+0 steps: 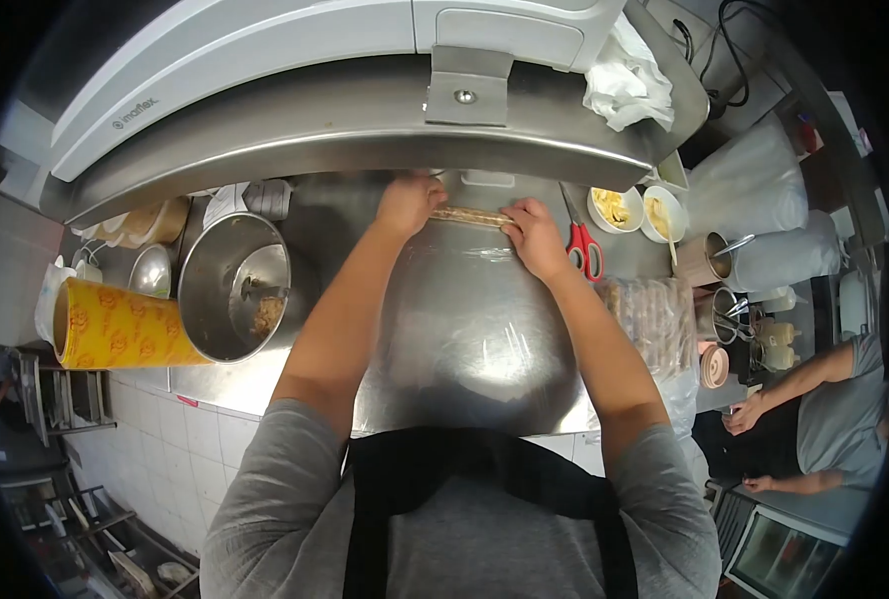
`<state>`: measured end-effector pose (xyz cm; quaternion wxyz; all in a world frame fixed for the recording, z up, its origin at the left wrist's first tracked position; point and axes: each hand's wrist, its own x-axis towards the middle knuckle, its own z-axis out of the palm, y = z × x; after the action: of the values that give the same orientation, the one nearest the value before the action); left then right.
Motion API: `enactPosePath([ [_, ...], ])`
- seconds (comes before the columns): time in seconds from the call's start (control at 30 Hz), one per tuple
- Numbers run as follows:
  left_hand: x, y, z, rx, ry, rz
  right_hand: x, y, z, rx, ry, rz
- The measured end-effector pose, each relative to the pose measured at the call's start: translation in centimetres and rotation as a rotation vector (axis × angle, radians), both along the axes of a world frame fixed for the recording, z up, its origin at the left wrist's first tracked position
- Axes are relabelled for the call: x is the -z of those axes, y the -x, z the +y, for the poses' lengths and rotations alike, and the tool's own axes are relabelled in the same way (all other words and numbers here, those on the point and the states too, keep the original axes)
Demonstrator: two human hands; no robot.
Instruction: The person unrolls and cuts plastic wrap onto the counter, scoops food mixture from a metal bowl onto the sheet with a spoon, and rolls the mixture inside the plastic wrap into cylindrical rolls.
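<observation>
A thin, light-brown roll in clear plastic film (471, 217) lies crosswise near the back of the steel worktop (464, 349). At its left end my left hand (412, 204) is closed, fingers pinching the wrap. My right hand (535, 238) grips the right end, its fingers bent round it. Clear film stretches over the steel from the roll towards my body. Just right of my right hand lie scissors with red handles (585, 253).
At left stand a large steel pot (201, 290) with some brown filling and a yellow patterned roll (125, 324). Wrapped rolls (649, 317), bowls (615, 211) and steel containers (702, 260) sit at right. A steel shelf (365, 143) overhangs the back. Another person (844, 409) stands far right.
</observation>
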<state>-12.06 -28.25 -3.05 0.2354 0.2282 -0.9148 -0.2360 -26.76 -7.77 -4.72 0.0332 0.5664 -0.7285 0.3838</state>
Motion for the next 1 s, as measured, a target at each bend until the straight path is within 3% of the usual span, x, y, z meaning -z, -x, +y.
enactPosePath([
  [0.07,-1.1,0.4,0.0,-0.014,-0.195,-0.081,-0.3,-0.1,0.0,0.001,-0.016,-0.01],
  [0.27,0.4,1.0,0.6,-0.081,-0.179,0.082,-0.1,0.0,0.0,0.002,-0.045,0.0],
  [0.4,3.9,2.4,0.0,-0.041,-0.037,0.027,0.3,0.1,-0.1,0.008,-0.043,-0.044],
  [0.5,1.0,0.9,2.3,0.042,0.088,-0.058,-0.3,-0.3,0.2,0.025,-0.038,-0.039],
  [0.6,0.1,-1.3,3.2,0.219,0.367,0.184,-0.3,-0.4,0.4,0.041,-0.019,-0.063],
  [0.8,1.2,0.6,0.3,0.121,-0.273,-0.03,-0.1,1.2,-0.8,0.074,0.036,-0.134],
  [0.9,7.7,3.6,-4.7,0.115,-0.212,0.058,-1.5,3.1,-2.4,0.177,-0.056,-0.339],
  [1.0,5.9,4.0,-3.3,0.078,-0.046,0.03,-0.1,5.2,-3.6,0.186,0.017,-0.249],
])
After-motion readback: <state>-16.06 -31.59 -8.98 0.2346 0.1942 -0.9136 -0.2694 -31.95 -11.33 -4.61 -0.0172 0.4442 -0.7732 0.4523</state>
